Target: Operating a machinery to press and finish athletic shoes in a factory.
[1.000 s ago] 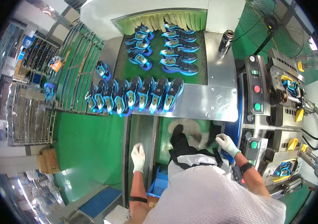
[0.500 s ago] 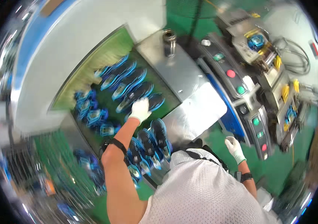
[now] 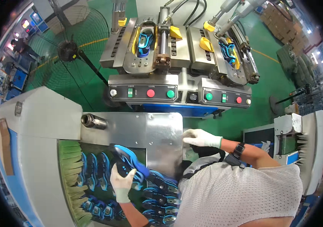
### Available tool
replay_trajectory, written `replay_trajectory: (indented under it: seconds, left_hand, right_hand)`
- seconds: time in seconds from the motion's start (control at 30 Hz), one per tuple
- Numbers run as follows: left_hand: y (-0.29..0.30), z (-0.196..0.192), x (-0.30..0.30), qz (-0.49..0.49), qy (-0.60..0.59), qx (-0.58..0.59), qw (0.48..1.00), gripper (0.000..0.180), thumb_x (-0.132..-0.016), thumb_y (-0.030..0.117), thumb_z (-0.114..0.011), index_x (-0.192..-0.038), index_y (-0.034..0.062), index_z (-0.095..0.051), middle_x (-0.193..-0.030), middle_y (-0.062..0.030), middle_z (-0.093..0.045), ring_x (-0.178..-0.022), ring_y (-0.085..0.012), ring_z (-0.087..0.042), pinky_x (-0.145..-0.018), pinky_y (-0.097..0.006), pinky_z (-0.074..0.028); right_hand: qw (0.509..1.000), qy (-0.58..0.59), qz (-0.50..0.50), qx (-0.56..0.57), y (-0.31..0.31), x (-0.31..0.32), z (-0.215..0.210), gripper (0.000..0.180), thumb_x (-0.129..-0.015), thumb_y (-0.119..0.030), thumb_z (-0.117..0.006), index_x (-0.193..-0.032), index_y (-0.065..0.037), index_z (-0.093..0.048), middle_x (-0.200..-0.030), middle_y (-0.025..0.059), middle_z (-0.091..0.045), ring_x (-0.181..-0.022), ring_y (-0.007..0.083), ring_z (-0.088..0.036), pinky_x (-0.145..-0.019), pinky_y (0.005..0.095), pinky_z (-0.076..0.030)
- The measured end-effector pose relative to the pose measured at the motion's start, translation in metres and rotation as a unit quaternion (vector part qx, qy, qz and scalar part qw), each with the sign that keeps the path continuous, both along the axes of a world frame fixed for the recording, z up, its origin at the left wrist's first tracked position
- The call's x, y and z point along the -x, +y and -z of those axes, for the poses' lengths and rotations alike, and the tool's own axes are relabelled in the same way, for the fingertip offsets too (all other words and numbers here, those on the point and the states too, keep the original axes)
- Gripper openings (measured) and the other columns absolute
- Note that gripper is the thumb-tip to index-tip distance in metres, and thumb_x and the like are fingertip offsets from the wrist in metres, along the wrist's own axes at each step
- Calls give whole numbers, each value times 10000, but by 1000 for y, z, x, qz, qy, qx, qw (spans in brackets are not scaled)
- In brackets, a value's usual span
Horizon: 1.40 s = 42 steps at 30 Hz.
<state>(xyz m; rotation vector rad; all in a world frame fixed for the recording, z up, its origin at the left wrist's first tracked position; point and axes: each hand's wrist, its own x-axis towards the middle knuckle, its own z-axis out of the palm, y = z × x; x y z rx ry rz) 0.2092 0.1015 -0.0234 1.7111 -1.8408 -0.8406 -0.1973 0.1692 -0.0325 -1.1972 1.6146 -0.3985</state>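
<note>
1. Left hand (image 3: 122,183): clamped around one shoe (image 3: 128,160) over the belt (image 3: 93,147), apparently to hold it clear of its neighbours
2. Right hand (image 3: 202,137): beside the metal table (image 3: 165,132), no shoe visible in it; whether its fingertips meet cannot be told
3. Row of shoes (image 3: 161,199): side by side, likely to save room; cut off below
4. Curtain (image 3: 70,178): its strips partly hide further shoes (image 3: 104,171)

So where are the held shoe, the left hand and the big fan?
Held shoe (image 3: 131,158), head view: middle of its blue side.
Left hand (image 3: 121,183), head view: its gloved back.
Big fan (image 3: 67,51), head view: the dark hub at its centre.
</note>
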Motion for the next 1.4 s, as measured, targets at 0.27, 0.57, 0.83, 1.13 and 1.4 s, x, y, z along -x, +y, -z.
replay_trajectory:
  seconds: [0.27, 0.57, 0.83, 1.13, 1.4]
  left_hand:
    - [-83, -104, 143, 162, 321, -3, 933, 539, -748, 80, -753, -1248, -28, -580, -1184, -110, -652, -1058, -206, -610, -961, -322, -471]
    - [-349, -112, 369, 329, 21, 85, 940, 638, -877, 275, -734, -1414, 22, -501, -1365, -185, -582, -1295, -300, -541, -1090, -375, -418]
    - [-505, -2, 490, 135, -167, 86, 973, 913, -748, 443, -814, -1443, 23, -397, -1405, -267, -488, -1271, -391, -532, -1067, -422, -443]
    - [-485, -109, 437, 122, -159, 114, 973, 709, -745, 397, -810, -1277, 9, -549, -1195, -279, -650, -1120, -402, -636, -967, -437, -505]
    - [-240, -115, 267, -42, 118, 191, 974, 603, -763, 143, -811, -1280, -29, -554, -1175, -155, -619, -1119, -234, -567, -1006, -356, -438]
  right_hand:
    - [782, -588, -159, -135, -88, -17, 8, 561, -979, -444, -602, -1355, -29, -552, -1248, 93, -648, -1146, 174, -610, -1008, 345, -496]
    - [759, -607, 234, 8, -90, 201, -64, 848, -763, -383, -866, -1416, -28, -456, -1288, 87, -615, -1144, 180, -619, -983, 351, -523]
    - [641, -649, 380, 154, 3, 285, -38, 580, -974, -267, -626, -1464, -25, -433, -1425, 152, -536, -1283, 297, -543, -1085, 453, -456]
    - [666, -603, 426, 107, -5, 279, 2, 719, -829, -144, -705, -1450, 57, -404, -1342, 223, -592, -1171, 376, -628, -1045, 508, -500]
    - [821, -496, 259, 119, -260, 182, -136, 309, -921, -131, -676, -1193, 10, -631, -1059, 66, -694, -981, 140, -664, -855, 290, -539]
